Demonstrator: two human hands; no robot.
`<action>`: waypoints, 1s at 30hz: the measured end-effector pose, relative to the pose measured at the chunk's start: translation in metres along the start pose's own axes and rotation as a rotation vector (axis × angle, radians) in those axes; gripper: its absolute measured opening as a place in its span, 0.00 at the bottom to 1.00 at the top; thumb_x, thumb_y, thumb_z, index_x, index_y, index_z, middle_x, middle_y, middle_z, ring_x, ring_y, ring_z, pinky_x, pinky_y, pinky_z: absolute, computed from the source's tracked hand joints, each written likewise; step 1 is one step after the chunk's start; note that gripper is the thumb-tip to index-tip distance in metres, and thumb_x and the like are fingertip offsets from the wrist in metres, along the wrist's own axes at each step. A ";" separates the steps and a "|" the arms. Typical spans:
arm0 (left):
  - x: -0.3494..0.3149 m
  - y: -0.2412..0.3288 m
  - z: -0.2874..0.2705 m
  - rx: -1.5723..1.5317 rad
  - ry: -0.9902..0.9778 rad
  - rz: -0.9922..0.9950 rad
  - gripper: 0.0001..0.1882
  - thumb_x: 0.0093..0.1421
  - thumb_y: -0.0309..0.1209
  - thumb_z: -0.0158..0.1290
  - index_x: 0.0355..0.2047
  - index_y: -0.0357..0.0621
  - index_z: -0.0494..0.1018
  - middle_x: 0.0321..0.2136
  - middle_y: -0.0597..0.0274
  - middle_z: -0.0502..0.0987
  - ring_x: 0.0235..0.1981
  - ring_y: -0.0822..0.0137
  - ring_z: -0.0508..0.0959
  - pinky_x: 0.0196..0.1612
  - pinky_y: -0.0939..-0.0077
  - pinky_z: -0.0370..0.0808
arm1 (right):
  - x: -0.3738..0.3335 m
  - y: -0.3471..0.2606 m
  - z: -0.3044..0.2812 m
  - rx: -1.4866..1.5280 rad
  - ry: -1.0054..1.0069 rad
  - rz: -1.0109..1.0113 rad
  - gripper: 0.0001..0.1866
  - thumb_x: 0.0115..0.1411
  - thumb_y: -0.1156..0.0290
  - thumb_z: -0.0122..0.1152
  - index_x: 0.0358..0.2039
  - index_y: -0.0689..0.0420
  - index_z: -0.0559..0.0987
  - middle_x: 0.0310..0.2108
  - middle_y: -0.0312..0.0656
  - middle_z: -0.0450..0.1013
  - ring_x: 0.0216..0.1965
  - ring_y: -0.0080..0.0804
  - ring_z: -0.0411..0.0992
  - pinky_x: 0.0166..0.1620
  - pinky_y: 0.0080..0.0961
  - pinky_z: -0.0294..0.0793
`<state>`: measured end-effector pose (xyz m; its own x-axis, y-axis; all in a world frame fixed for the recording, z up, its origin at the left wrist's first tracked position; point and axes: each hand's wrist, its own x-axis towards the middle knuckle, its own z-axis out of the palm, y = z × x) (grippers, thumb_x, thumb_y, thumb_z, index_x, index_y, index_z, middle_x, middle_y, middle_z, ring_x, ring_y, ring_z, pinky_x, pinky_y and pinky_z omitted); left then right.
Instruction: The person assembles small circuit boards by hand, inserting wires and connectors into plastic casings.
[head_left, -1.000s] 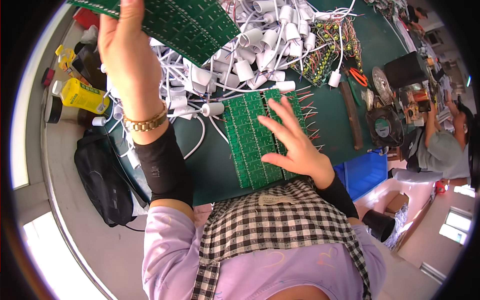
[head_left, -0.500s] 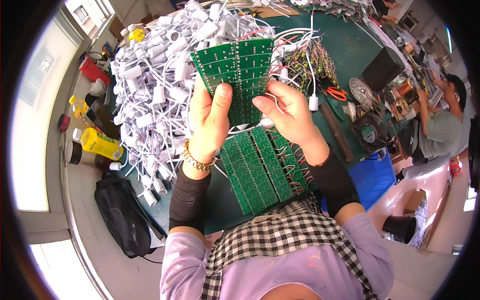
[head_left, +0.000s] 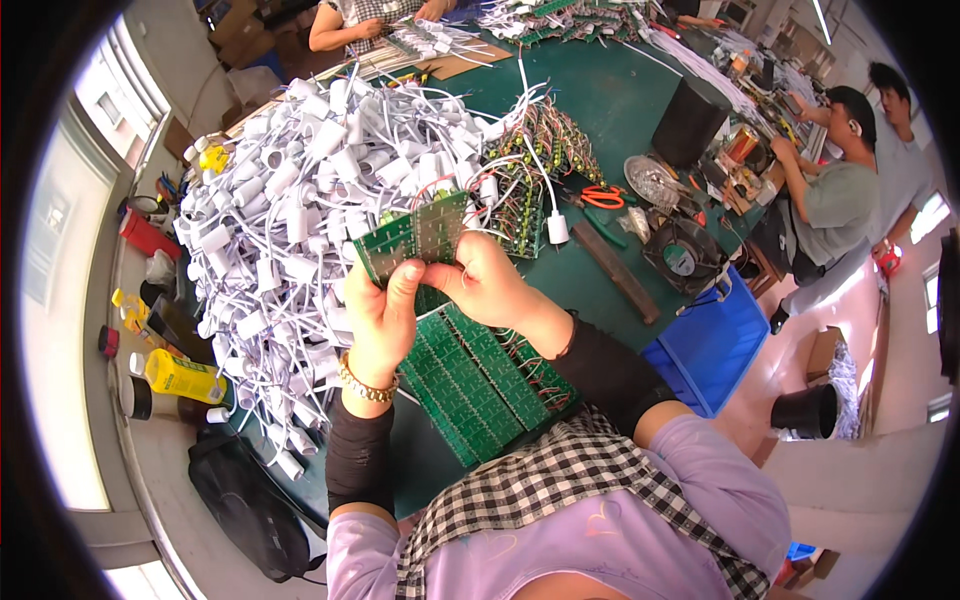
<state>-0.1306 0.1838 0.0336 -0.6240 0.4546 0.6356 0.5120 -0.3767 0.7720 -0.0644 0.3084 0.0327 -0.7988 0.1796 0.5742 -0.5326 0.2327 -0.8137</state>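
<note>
A green circuit board panel [head_left: 412, 238] is held up and tilted above the table between my two hands. My left hand [head_left: 383, 312] grips its left side, thumb on the near face. On the right, my right hand [head_left: 492, 285] is closed at the panel's lower right edge, its thumb close to the left one. A red wire rises behind the panel's top edge. Below my hands, more green circuit board panels [head_left: 465, 385] lie side by side against my checked apron, with red and white wires along their right side. Part of them is hidden by my right hand.
A heap of white lamp sockets [head_left: 290, 190] with leads fills the left. Beyond my right hand lie wired boards [head_left: 535, 165], orange-handled scissors [head_left: 602, 197], a dark bar [head_left: 617, 272] and a fan [head_left: 685, 252]. A blue bin [head_left: 712, 340] stands right; other people work farther off.
The held panel has come lower and tilted back, so its face looks much shorter. My hands have drawn closer together. The whole view has shifted, bringing in a person at the far side.
</note>
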 end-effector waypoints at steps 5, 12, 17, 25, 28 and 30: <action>-0.016 0.015 0.013 0.154 0.081 0.120 0.13 0.60 0.31 0.51 0.40 0.33 0.69 0.36 0.60 0.75 0.36 0.72 0.74 0.42 0.76 0.70 | -0.014 -0.013 0.008 -0.171 0.164 -0.118 0.08 0.50 0.77 0.62 0.32 0.64 0.76 0.27 0.50 0.74 0.29 0.45 0.74 0.32 0.30 0.70; -0.015 0.019 0.027 0.124 0.285 0.127 0.12 0.61 0.24 0.45 0.43 0.29 0.69 0.38 0.51 0.76 0.39 0.66 0.75 0.44 0.72 0.71 | -0.014 -0.013 0.028 -0.244 0.264 -0.201 0.07 0.50 0.77 0.59 0.32 0.62 0.77 0.28 0.49 0.73 0.28 0.48 0.73 0.31 0.34 0.72; 0.007 0.018 0.005 -0.057 0.177 -0.123 0.11 0.61 0.29 0.50 0.41 0.35 0.71 0.35 0.63 0.75 0.34 0.76 0.73 0.40 0.81 0.69 | 0.000 -0.007 0.010 -0.048 0.199 -0.129 0.14 0.50 0.71 0.66 0.36 0.63 0.76 0.24 0.42 0.73 0.25 0.30 0.72 0.29 0.25 0.70; 0.008 0.023 -0.016 -0.026 -0.107 -0.434 0.10 0.63 0.31 0.48 0.40 0.36 0.70 0.33 0.68 0.74 0.33 0.79 0.69 0.39 0.83 0.66 | -0.027 0.008 -0.006 0.260 0.029 0.337 0.15 0.48 0.64 0.70 0.27 0.61 0.77 0.18 0.30 0.68 0.21 0.13 0.61 0.24 0.16 0.63; 0.009 0.029 -0.010 0.115 -0.151 -0.410 0.10 0.62 0.32 0.48 0.37 0.37 0.71 0.29 0.71 0.72 0.29 0.81 0.65 0.34 0.85 0.63 | -0.042 0.016 -0.011 0.298 0.001 0.253 0.13 0.48 0.66 0.70 0.29 0.60 0.78 0.22 0.27 0.69 0.23 0.11 0.61 0.24 0.14 0.61; 0.012 0.041 -0.021 0.215 -0.110 -0.424 0.10 0.62 0.32 0.48 0.36 0.38 0.71 0.27 0.72 0.71 0.27 0.81 0.63 0.32 0.85 0.61 | -0.049 0.011 -0.017 0.050 0.014 0.319 0.12 0.49 0.66 0.69 0.27 0.61 0.78 0.21 0.27 0.69 0.22 0.11 0.62 0.23 0.14 0.61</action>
<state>-0.1293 0.1572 0.0733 -0.7436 0.6191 0.2525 0.3439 0.0303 0.9385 -0.0266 0.3186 -0.0029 -0.9240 0.2491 0.2900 -0.2692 0.1149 -0.9562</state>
